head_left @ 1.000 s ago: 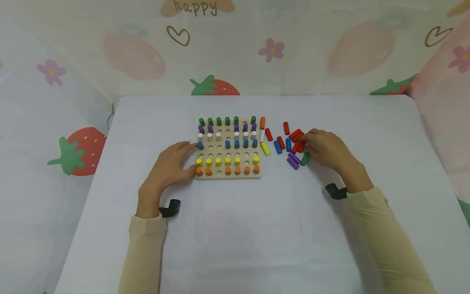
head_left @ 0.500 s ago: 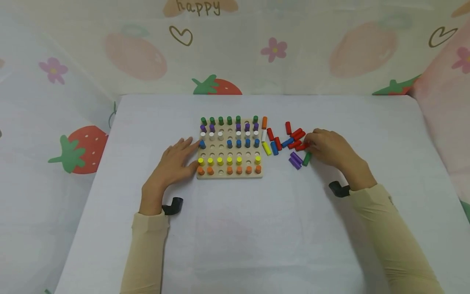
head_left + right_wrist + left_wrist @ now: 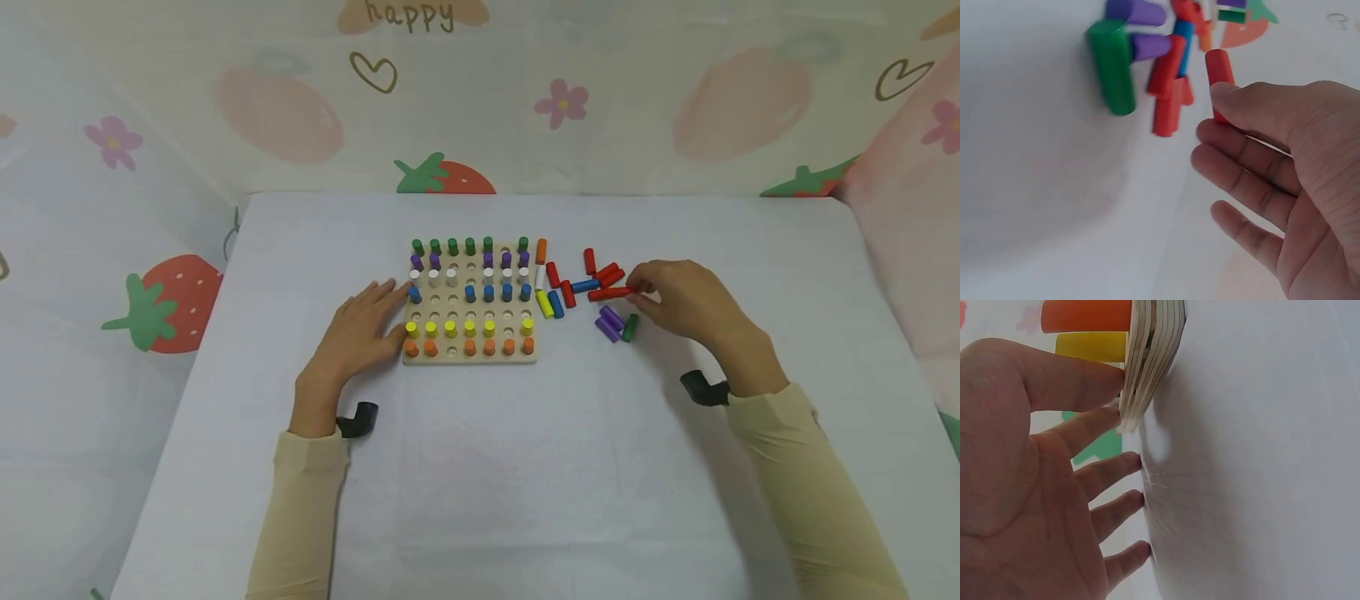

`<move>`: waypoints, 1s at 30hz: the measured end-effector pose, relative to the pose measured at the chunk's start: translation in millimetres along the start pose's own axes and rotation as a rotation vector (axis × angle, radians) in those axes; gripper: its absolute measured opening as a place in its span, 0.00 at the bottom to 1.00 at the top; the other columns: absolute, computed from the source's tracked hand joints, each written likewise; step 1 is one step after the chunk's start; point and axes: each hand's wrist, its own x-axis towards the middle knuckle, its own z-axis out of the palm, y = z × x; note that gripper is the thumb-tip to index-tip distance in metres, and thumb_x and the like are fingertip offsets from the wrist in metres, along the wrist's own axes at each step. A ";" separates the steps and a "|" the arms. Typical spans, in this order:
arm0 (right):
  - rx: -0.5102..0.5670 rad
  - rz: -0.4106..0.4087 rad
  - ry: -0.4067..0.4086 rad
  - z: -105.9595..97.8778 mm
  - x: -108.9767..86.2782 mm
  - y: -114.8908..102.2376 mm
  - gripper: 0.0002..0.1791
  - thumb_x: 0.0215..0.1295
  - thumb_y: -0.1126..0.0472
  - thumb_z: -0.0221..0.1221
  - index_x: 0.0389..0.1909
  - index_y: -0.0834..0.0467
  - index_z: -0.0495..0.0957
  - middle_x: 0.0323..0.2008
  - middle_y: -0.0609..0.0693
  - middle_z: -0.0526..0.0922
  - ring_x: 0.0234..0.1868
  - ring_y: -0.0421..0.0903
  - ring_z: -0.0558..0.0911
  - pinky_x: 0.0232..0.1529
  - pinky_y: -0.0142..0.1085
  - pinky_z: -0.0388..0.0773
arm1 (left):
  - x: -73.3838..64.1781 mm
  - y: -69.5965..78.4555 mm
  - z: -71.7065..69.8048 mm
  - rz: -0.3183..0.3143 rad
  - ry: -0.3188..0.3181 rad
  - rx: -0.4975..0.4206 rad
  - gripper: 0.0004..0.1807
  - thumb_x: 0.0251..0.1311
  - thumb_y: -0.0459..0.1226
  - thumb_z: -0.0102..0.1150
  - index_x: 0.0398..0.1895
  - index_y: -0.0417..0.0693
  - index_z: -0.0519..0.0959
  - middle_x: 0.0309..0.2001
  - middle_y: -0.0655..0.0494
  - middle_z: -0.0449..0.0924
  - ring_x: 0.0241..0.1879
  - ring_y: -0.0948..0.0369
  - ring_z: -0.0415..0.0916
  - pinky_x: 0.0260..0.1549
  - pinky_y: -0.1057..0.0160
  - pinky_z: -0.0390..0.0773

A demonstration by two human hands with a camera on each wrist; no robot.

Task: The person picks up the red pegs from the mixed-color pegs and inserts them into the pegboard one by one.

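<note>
My right hand (image 3: pixel 690 302) pinches a red peg (image 3: pixel 1219 66) between thumb and forefinger, raised over the table at the right of the loose pegs. The other fingers of that hand stay loosely extended. At the left side of a wooden pegboard (image 3: pixel 442 361), my left hand (image 3: pixel 354 333) rests with fingers spread. Its thumb (image 3: pixel 1079 387) and forefinger touch the board's edge in the left wrist view. Upright pegs fill rows of green, purple, white, blue, yellow and orange, with several bare holes among them. One row between blue and yellow holds no pegs.
Loose pegs lie right of the board: several red, a blue peg (image 3: pixel 585 286), an orange peg (image 3: pixel 542 250), a white one, a yellow peg (image 3: pixel 544 304). Two purple pegs (image 3: pixel 607 329) and a green peg (image 3: pixel 631 327) lie nearer. A white cloth (image 3: pixel 480 467) covers the table.
My right hand has taken a red peg from the pile's right side and lifted it slightly. The two blue loose pegs have shifted left among the others. My left hand stays by the board.
</note>
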 end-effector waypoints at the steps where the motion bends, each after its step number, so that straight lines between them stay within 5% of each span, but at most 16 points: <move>1: 0.008 -0.008 0.015 -1.2 -1.2 -1.6 0.13 0.69 0.61 0.69 0.51 0.61 0.87 0.46 0.60 0.91 0.50 0.58 0.87 0.54 0.57 0.86 | 0.4 0.1 0.2 0.003 0.003 0.000 0.38 0.73 0.47 0.47 0.85 0.55 0.57 0.86 0.43 0.52 0.86 0.40 0.45 0.85 0.36 0.46; 11: 0.076 -0.081 0.127 -2.7 -5.1 -24.8 0.14 0.67 0.62 0.70 0.51 0.60 0.86 0.44 0.56 0.89 0.47 0.54 0.87 0.50 0.53 0.87 | 1.5 2.0 0.3 0.013 0.015 -0.006 0.37 0.73 0.44 0.48 0.84 0.52 0.60 0.85 0.41 0.55 0.86 0.40 0.47 0.86 0.38 0.47; 30: 0.123 -0.249 0.140 11.4 22.6 -77.3 0.13 0.68 0.62 0.68 0.51 0.59 0.84 0.44 0.52 0.88 0.44 0.53 0.87 0.46 0.46 0.87 | 3.1 -0.5 2.1 0.008 0.032 -0.004 0.37 0.72 0.46 0.49 0.84 0.53 0.59 0.84 0.42 0.56 0.85 0.41 0.49 0.85 0.37 0.49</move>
